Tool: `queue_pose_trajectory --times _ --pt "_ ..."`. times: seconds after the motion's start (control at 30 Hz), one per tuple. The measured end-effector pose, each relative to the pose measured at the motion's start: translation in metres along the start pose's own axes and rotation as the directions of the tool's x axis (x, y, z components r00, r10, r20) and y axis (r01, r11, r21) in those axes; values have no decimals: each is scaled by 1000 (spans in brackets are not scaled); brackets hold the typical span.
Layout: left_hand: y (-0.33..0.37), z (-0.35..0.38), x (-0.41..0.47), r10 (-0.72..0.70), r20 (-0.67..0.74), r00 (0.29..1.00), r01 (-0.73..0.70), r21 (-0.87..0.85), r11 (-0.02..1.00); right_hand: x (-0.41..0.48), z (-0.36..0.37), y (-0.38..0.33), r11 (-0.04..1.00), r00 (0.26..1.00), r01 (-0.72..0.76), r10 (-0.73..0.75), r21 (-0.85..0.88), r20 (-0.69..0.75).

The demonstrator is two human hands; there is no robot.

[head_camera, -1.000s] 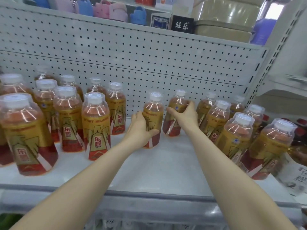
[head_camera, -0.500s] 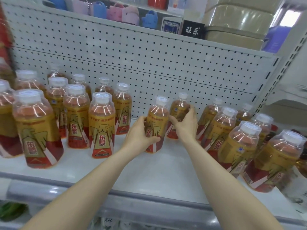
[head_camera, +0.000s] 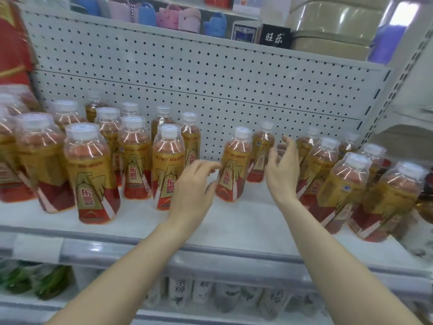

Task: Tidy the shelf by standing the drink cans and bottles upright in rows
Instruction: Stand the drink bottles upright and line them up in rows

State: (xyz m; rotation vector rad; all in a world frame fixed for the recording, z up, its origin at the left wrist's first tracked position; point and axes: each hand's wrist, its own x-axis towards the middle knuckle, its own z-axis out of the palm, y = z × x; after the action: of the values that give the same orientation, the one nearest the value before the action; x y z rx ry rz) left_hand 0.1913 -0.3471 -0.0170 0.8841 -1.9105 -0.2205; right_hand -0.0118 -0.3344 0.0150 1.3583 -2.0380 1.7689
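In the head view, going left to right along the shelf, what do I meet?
A cluster of gold-and-red plastic drink bottles → left hand → lone gold-and-red bottle → right hand → another bottle cluster.

Behind it all I see a white wall point(head_camera: 210, 73) full of little holes. At the top middle sit small pink bags point(head_camera: 187, 18) and blue bags point(head_camera: 146, 14), then a black box point(head_camera: 274, 37) with white letters. Big tan tubs point(head_camera: 332, 26) fill the upper right, a blue jug point(head_camera: 386, 43) beside them. Something red point(head_camera: 13, 43) is at the upper left. Green packs point(head_camera: 35, 280) lie at the lower left.
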Motion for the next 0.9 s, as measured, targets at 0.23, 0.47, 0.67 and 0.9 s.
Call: queue_pose_trajectory --times 0.23,0.47,0.67,0.9 --pt "-24 -42 -29 -108 -308 945 120 21 993 -59 43 -37 990 996 -33 44 -136 83" --pt "-43 -48 -22 -395 -43 918 389 -102 915 -49 55 -32 952 994 -80 100 -296 53" --pt "-41 -43 -12 -385 43 922 386 -32 922 -41 21 -13 969 994 -51 73 -242 82" --pt "-15 -14 -3 -319 169 933 338 -100 936 -22 -15 7 970 965 -98 148 -224 219"
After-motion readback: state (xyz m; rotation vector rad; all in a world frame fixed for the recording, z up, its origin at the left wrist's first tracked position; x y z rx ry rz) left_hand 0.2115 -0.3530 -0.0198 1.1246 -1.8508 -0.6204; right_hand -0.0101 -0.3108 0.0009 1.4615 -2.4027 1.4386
